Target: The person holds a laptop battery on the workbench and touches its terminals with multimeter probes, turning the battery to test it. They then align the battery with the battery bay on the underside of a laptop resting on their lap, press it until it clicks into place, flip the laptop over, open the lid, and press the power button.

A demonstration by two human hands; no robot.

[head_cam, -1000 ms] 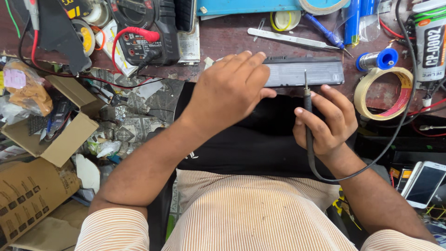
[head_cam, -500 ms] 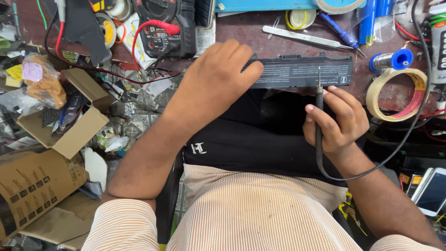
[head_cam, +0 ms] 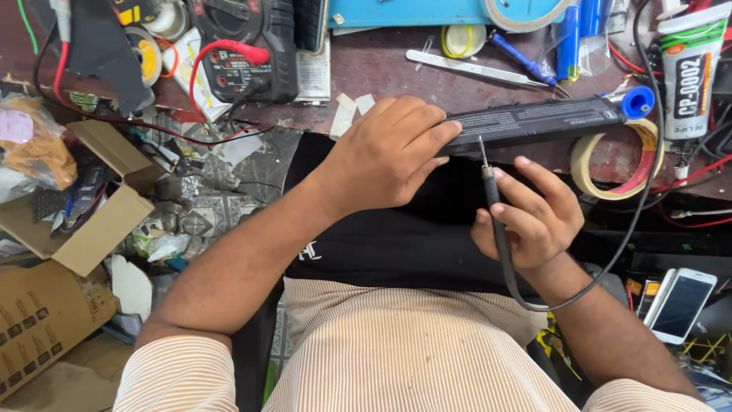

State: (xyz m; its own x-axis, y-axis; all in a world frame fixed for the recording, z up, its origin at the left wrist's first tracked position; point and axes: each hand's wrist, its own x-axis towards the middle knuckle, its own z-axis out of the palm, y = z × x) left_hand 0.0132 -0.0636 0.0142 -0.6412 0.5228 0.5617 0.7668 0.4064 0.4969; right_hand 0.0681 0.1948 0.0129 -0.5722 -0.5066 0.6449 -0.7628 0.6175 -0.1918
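My left hand (head_cam: 385, 156) is pressing curled fingers on the long black rectangular battery pack (head_cam: 541, 120) at the bench edge. My right hand (head_cam: 534, 221) is clamping a black corded probe (head_cam: 492, 191), tip touching the pack's near edge, beside a tan tape roll (head_cam: 591, 164).

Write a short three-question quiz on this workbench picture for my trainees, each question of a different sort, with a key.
1. True or false: the left hand rests on the long black battery pack.
2. What does the right hand hold? A) tweezers B) a black probe with a cable C) a roll of tape
3. Fill in: the metal tip of the black probe points toward the ____.

Key
1. True; the fingers lie over its left end.
2. B; the cable loops down past the wrist. The tweezers and the tape roll lie untouched on the bench.
3. Battery pack.
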